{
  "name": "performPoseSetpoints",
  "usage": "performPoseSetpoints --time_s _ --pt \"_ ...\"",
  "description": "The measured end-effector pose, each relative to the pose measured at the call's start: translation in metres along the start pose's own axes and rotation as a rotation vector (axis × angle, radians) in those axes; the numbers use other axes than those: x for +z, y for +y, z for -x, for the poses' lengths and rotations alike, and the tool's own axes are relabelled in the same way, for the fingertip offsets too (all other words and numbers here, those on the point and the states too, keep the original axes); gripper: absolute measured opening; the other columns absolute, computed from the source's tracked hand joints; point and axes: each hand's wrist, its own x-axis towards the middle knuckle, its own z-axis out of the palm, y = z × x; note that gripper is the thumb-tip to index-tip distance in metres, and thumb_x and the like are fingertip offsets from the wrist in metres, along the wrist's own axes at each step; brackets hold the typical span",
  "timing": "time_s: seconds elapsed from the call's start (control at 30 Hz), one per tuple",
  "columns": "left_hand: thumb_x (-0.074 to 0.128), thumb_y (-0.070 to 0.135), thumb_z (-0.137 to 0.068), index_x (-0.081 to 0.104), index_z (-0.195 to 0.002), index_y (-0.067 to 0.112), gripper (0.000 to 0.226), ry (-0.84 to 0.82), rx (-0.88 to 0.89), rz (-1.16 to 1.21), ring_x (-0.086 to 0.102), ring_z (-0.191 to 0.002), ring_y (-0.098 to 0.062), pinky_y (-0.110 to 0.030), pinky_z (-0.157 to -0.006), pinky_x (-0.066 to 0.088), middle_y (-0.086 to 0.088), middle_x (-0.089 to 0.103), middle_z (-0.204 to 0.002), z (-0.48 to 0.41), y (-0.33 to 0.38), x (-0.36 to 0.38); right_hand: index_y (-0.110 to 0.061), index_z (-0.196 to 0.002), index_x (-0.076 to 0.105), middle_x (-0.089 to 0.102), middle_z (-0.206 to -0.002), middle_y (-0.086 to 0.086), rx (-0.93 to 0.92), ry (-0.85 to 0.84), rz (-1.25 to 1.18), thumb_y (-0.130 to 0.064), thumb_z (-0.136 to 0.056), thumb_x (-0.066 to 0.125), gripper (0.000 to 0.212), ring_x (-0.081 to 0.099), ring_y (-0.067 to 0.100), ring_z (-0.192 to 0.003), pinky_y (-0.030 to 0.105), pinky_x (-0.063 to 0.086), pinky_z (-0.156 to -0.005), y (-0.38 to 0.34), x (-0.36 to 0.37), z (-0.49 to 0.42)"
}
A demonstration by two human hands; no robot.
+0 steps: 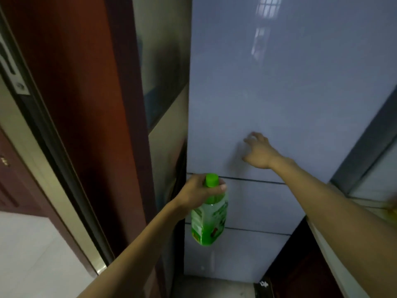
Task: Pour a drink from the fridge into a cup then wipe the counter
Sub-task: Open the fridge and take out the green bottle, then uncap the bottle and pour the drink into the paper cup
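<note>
My left hand (198,192) grips a green drink bottle (209,220) by its neck, just under the green cap; the bottle hangs upright in front of the fridge's lower drawers. My right hand (258,151) reaches to the pale grey fridge door (279,82), fingers spread and relaxed against its surface near the bottom edge. The door looks closed flush with the drawers below. No cup is in view.
A dark red wooden door frame (96,104) stands left of the fridge, with a metal-edged doorway and pale floor (32,254) beyond. A counter edge (335,244) runs along the right, above a dark cabinet. Something yellow shows blurred at the far right.
</note>
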Motion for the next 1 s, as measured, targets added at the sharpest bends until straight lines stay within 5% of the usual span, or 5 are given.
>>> performPoseSetpoints --time_s 0.2,0.47,0.67,1.0 --pt "0.075 0.015 -0.084 0.073 -0.098 0.003 0.018 -0.157 0.07 -0.051 0.064 -0.081 -0.007 -0.022 -0.076 0.053 -0.003 0.07 -0.088 0.005 0.018 0.065 -0.01 -0.144 0.039 0.033 -0.149 0.008 0.065 -0.073 0.002 -0.028 -0.092 0.056 0.058 0.036 0.025 -0.135 0.036 0.034 -0.11 0.068 0.035 0.081" --pt "0.077 0.014 -0.082 0.074 -0.098 0.004 0.019 -0.409 0.07 -0.049 0.063 -0.077 0.0 -0.014 -0.07 0.052 -0.003 0.071 -0.088 0.026 0.04 0.21 -0.008 -0.13 0.051 0.048 -0.135 0.01 0.304 -0.116 0.02 -0.023 -0.091 0.05 0.042 0.05 0.028 -0.121 0.038 0.044 -0.098 0.197 0.053 0.231" --pt "0.076 0.021 -0.084 0.074 -0.103 0.005 0.025 -0.54 0.002 0.01 0.069 -0.087 -0.013 -0.024 -0.077 0.056 -0.01 0.074 -0.098 0.063 0.055 0.314 -0.01 -0.136 0.048 0.049 -0.138 0.01 0.476 -0.104 0.035 -0.024 -0.093 0.049 0.045 0.051 0.03 -0.121 0.042 0.046 -0.096 0.283 0.049 0.348" --pt "0.076 0.025 -0.084 0.075 -0.102 0.009 0.024 -0.734 -0.041 -0.051 0.069 -0.091 -0.012 -0.025 -0.081 0.055 -0.009 0.074 -0.106 0.097 0.045 0.429 -0.008 -0.135 0.048 0.051 -0.135 0.011 0.677 -0.082 -0.053 -0.025 -0.093 0.046 0.045 0.052 0.028 -0.118 0.038 0.046 -0.097 0.356 0.067 0.465"
